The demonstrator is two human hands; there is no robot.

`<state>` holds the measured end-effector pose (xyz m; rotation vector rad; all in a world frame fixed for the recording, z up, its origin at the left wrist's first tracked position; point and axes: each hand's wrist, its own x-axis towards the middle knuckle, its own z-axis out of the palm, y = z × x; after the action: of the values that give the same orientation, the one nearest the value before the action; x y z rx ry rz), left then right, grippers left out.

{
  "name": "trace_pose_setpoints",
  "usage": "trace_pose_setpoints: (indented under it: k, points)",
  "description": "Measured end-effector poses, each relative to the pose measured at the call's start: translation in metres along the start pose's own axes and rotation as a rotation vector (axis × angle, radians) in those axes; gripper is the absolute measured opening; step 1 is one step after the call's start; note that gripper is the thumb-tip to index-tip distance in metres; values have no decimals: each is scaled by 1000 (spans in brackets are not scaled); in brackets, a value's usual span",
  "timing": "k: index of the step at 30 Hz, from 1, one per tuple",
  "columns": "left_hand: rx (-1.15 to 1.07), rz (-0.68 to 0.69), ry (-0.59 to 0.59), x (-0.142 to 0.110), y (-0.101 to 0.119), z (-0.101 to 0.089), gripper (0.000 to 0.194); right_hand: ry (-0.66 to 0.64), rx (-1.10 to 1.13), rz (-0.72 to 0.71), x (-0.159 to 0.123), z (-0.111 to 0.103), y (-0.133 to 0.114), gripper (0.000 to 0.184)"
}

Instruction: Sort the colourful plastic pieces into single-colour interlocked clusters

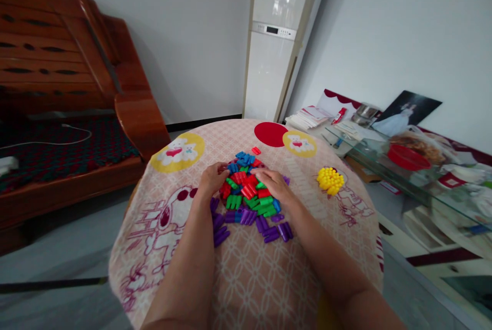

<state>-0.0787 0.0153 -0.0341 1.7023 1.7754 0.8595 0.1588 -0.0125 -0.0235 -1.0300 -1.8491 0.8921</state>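
A heap of small ridged plastic pieces lies in the middle of a round table. Red pieces (pixel 249 186) and green pieces (pixel 265 207) fill its centre, with blue pieces (pixel 245 158) at the far side. Several purple pieces (pixel 271 233) are scattered along the near edge. At the heap's left side, my left hand (pixel 211 180) is open, its slightly bent fingers against the blue and red pieces. My right hand (pixel 274 184) rests on the right side, fingers stretched over red and green pieces, gripping none that I can see. Some pieces are hidden beneath the hands.
A pile of yellow pieces (pixel 330 181) sits apart on the right of the patterned tablecloth (pixel 265 279). A wooden bench (pixel 134 120) stands at left, a white upright cabinet unit (pixel 271 68) behind. At right, a glass-topped stand (pixel 388 171) holds papers, a red bowl (pixel 409 158) and bags.
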Motion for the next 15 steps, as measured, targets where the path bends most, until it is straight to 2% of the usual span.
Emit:
trace_pose_setpoints:
  k: [2,5,7,9,12,15]
  points:
    - [-12,17,11,-2,2,-1,36,130,-30,38,-5,-18,2,46]
    - [-44,26,20,-3,4,-1,34,357,-160,135,-12,-45,21,48]
    - [-51,22,30,-3,4,-1,32,406,-212,211,-18,-48,34,50]
    - [-74,12,33,-3,3,-1,30,361,-206,223,-24,-36,38,52]
    - [-145,11,-3,-3,-1,-2,29,209,-103,127,-27,-7,30,50]
    - [-162,38,-30,-2,-6,-4,29,172,-30,28,-10,7,18,49]
